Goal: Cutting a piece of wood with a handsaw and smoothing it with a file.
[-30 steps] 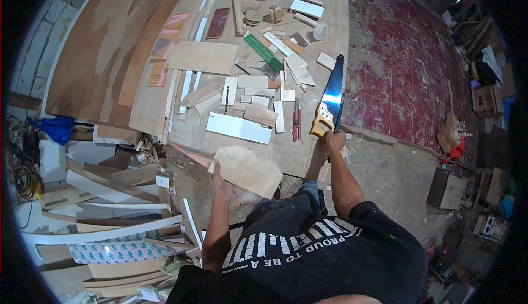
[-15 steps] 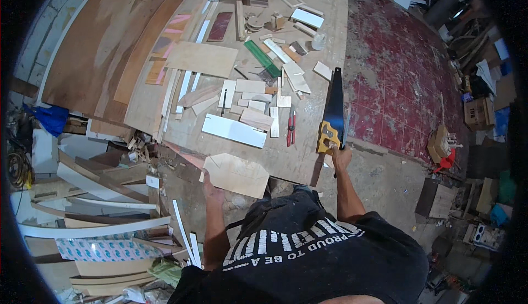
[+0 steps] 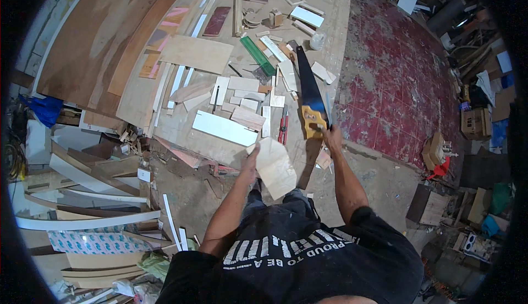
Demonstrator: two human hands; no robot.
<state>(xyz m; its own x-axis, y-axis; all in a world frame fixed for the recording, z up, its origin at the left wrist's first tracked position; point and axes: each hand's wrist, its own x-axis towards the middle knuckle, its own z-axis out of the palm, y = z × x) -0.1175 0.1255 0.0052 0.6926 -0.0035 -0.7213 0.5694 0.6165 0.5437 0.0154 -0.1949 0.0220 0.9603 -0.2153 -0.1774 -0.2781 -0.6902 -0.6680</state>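
Note:
My left hand grips a pale plywood piece by its left edge. The piece has angled corners and is held tilted in front of my legs, just off the table's near edge. My right hand is closed at the yellow handle of a handsaw. The saw's dark blade points away over the right part of the table, its tip among wood offcuts. Part of the grip is hidden behind the handle. A red utility knife lies on the table left of the saw handle.
On the wooden worktable lie a white board, several small wood blocks, a green channel piece and a plywood sheet. Curved wood strips are piled at the left. Red flooring spreads to the right.
My left hand has brought the plywood piece rightward and turned it to a steeper angle. The handsaw has shifted left and away with my right hand, its tip swinging left.

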